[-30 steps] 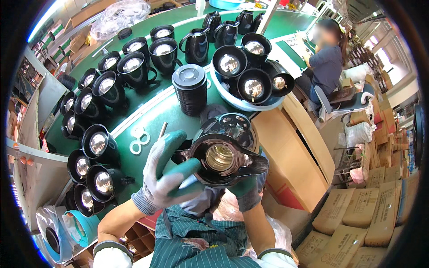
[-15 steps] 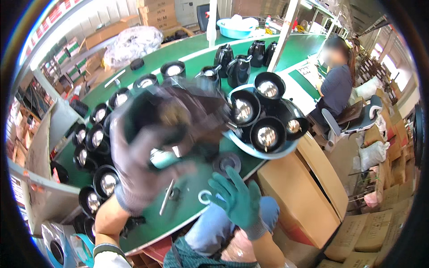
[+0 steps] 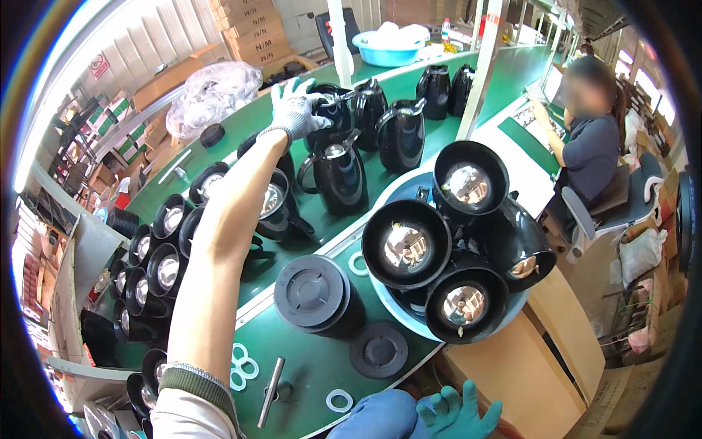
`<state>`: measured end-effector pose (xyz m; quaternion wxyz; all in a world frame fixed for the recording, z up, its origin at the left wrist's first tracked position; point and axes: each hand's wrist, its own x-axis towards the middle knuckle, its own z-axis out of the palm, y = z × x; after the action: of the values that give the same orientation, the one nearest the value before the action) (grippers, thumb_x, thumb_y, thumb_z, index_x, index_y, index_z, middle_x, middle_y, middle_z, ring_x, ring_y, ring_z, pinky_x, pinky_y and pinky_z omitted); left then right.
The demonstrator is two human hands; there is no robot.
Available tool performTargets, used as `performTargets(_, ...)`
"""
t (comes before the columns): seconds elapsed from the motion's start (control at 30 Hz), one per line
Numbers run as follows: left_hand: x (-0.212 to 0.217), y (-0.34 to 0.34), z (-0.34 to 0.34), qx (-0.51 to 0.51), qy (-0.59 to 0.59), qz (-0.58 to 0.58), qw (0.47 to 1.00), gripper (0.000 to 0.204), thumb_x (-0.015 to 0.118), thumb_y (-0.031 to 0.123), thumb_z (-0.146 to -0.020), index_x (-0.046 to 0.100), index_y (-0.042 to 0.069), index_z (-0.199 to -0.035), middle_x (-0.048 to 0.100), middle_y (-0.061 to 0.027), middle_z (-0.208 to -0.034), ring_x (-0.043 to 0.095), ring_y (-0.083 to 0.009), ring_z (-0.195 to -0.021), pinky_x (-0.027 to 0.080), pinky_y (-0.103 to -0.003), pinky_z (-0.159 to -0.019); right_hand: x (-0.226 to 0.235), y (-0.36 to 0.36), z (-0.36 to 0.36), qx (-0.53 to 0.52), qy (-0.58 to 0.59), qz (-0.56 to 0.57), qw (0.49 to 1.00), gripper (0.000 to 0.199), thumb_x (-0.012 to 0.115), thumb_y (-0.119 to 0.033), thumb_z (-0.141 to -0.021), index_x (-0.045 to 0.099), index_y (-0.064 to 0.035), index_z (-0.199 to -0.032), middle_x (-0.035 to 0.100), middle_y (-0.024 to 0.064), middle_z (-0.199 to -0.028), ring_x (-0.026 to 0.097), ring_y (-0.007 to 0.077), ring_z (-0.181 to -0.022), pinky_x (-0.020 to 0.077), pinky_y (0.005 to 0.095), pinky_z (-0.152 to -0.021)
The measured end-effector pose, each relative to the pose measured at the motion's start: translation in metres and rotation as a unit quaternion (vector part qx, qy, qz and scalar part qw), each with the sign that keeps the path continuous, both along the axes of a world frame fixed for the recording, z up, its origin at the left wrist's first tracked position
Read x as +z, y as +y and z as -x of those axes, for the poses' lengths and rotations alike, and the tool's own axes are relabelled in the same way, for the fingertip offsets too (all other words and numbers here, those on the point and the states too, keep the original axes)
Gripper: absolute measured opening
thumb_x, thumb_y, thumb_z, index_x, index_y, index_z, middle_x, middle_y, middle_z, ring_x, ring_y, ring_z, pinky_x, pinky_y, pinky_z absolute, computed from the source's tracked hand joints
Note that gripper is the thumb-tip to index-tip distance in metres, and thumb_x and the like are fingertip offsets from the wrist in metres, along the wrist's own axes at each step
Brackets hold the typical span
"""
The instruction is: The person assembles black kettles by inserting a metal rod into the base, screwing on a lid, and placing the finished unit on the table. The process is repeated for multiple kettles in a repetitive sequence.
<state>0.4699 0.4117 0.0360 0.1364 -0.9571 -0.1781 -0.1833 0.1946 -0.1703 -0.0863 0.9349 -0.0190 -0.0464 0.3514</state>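
Note:
My left hand (image 3: 295, 110), in a white-and-grey glove, is stretched far across the green table. Its fingers are spread beside a black jug (image 3: 330, 117), with the thumb against or very near it. Around it stand other upright black jugs, among them one with a lidded top (image 3: 342, 179) and one with a side handle (image 3: 401, 135). My right hand (image 3: 461, 415), in a green glove, hangs open above my knee at the lower edge, holding nothing. In front of me are a stack of dark round plastic discs (image 3: 311, 293) and a single disc (image 3: 378, 351).
A light-blue basin (image 3: 431, 333) holds several black jug bodies with shiny inner liners. More open jug bodies (image 3: 168, 271) crowd the left. White rings (image 3: 339, 400) and a metal rod (image 3: 271, 391) lie near the front edge. Cardboard boxes (image 3: 534, 351) and a seated person (image 3: 599, 139) are right.
My left hand has swung away from me with a blurred black jug, which now stands among the others at the back. My right hand has dropped toward the lower edge. The view has shifted.

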Motion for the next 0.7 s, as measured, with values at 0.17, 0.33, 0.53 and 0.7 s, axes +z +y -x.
performTargets(0.17, -0.046, 0.069, 0.005, -0.038, 0.106, 0.046, 0.993, 0.054, 0.078, 0.045, -0.081, 0.071, 0.034, -0.133, 0.050, -0.0097, -0.157, 0.042, -0.0338, -0.147, 0.032, -0.049, -0.120, -0.007, 0.004, -0.005, 0.024, -0.012, 0.024, 0.999, 0.082, 0.035, -0.063, -0.106, 0.021, -0.0089, -0.166, 0.028, 0.0258, -0.167, 0.027, 0.0434, -0.155, 0.0076, 0.0635, -0.127)
performTargets(0.33, 0.006, 0.008, 0.118, -0.210, -0.031, 0.316, 0.925, 0.054, 0.082, 0.034, -0.082, 0.069, 0.006, -0.126, 0.071, -0.0190, -0.121, 0.067, -0.0378, -0.112, 0.051, -0.043, -0.103, -0.004, 0.003, -0.004, 0.014, -0.016, 0.026, 0.999, 0.081, 0.037, -0.061, -0.106, 0.021, -0.0083, -0.166, 0.029, 0.0257, -0.167, 0.027, 0.0436, -0.155, 0.0074, 0.0630, -0.127)
performTargets(0.53, -0.037, -0.047, 0.244, -0.191, -0.030, -0.037, 0.980, 0.045, 0.082, 0.017, -0.071, 0.073, 0.010, -0.114, 0.069, -0.0140, -0.097, 0.066, -0.0338, -0.089, 0.051, -0.048, -0.089, 0.002, 0.015, 0.004, 0.037, -0.054, 0.071, 0.995, 0.082, 0.037, -0.060, -0.107, 0.023, -0.0045, -0.165, 0.032, 0.0274, -0.165, 0.031, 0.0428, -0.153, 0.0106, 0.0620, -0.127)
performTargets(0.7, -0.045, -0.049, 0.253, -0.041, -0.009, 0.048, 0.998, 0.046, 0.079, 0.012, -0.075, 0.070, 0.011, -0.120, 0.063, -0.0152, -0.114, 0.067, -0.0360, -0.101, 0.056, -0.047, -0.086, -0.008, 0.004, 0.015, 0.061, -0.140, 0.167, 0.974, 0.079, 0.035, -0.061, -0.106, 0.028, -0.0060, -0.164, 0.039, 0.0296, -0.161, 0.038, 0.0465, -0.149, 0.0180, 0.0634, -0.125)
